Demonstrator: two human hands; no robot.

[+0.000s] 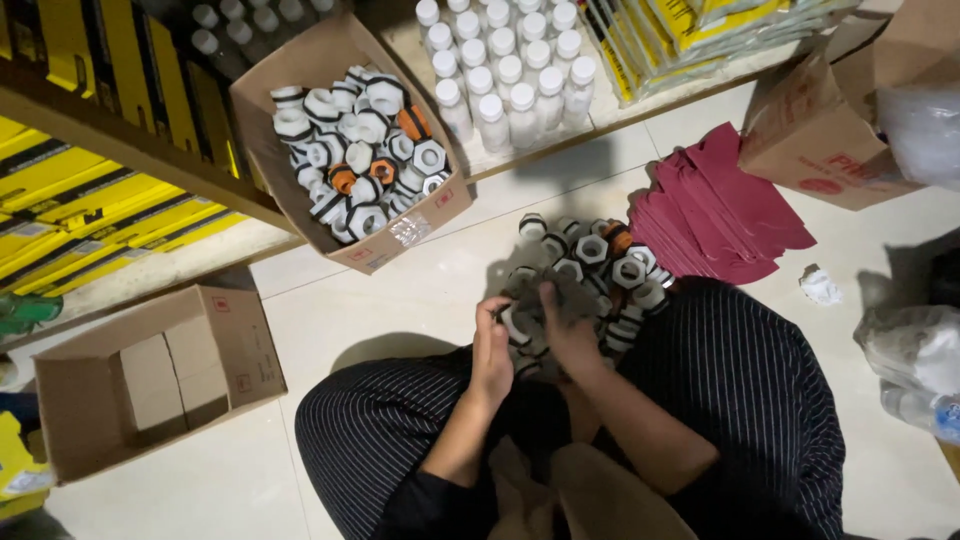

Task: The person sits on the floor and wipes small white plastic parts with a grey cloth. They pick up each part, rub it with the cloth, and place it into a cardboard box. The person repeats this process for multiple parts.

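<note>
We are sitting on the floor [400, 300], both hands closing their fingers on 1 white pipe fitting [517, 325]: left hand [492, 350], right hand [566, 330]. Next we are likely twisting it, beside the fitting pile [600, 262].

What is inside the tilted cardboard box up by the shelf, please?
The cardboard box is packed with white plastic fittings with hexagonal ends and black bands, plus a few orange ones. Only the top layer shows; whatever lies underneath and the box's bottom are covered.
</note>
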